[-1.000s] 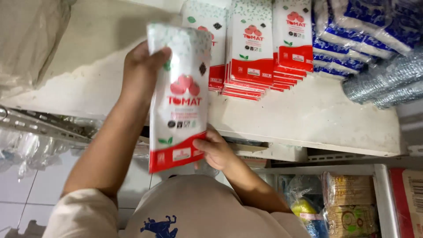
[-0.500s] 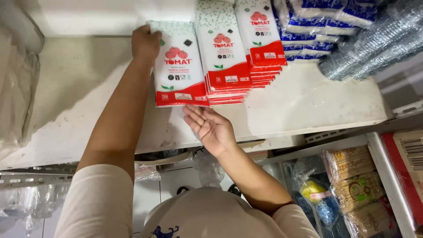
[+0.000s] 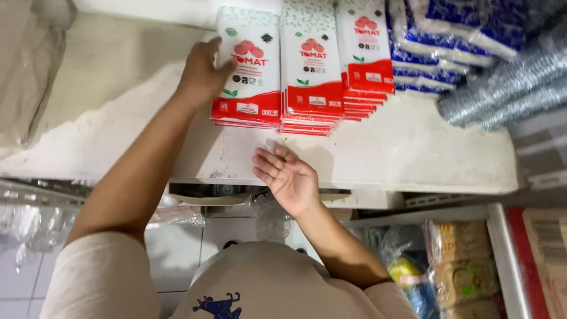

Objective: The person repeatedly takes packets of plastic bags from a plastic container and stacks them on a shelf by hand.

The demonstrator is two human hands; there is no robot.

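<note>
Three stacks of flat white-and-red packets with tomato pictures lie side by side on a white shelf (image 3: 384, 159). My left hand (image 3: 204, 74) rests against the left edge of the leftmost stack (image 3: 251, 77), fingers spread and holding nothing. My right hand (image 3: 286, 177) hovers palm up over the shelf's front edge, just below the middle stack (image 3: 310, 71), fingers apart and empty. The third stack (image 3: 366, 53) sits to the right.
Blue-and-white packs (image 3: 449, 35) and a bundle of clear plastic cups (image 3: 508, 88) lie at the right of the shelf. A clear plastic bag (image 3: 29, 65) hangs at the left. Below right, a rack holds bagged goods (image 3: 460, 260).
My left hand carried a packet up onto the leftmost stack, laid it flat and let go. My right hand left the packet's bottom and now hovers open.
</note>
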